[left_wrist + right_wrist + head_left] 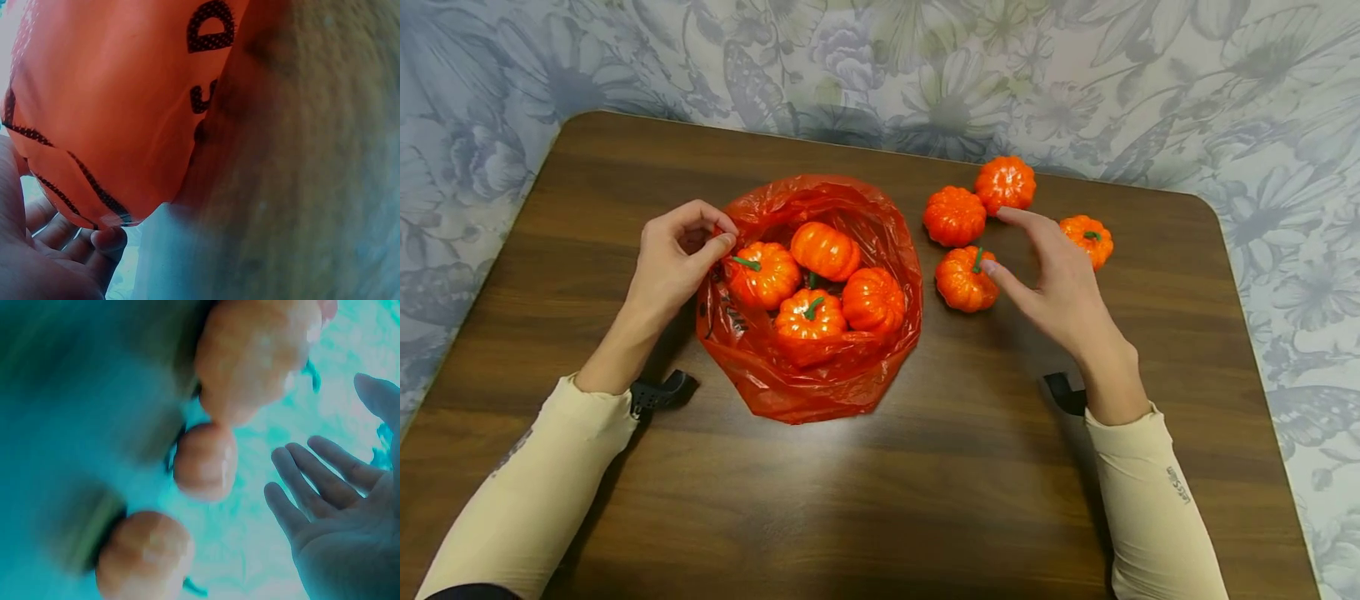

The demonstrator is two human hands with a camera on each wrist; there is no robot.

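Note:
A red plastic bag [820, 400] lies with its mouth spread wide, several small orange pumpkins [824, 252] inside it. My left hand [673, 258] pinches the bag's left rim between thumb and fingers; black print shows on the bag [125, 112] in the left wrist view. To the right of the bag my right hand [1060, 279] hovers with thumb and fingers spread, holding nothing. Its thumb is near the green stem of a pumpkin [964, 283]; whether they touch I cannot tell. In the right wrist view the hand [344, 512] has extended fingers beside the pumpkins.
Behind the right hand, two pumpkins stand close together, a left one [953, 217] and a far one [1006, 183]. Another pumpkin [1086, 240] sits farther right, partly behind the hand. The brown wooden table [880, 500] meets a floral wall [947, 92] at the back.

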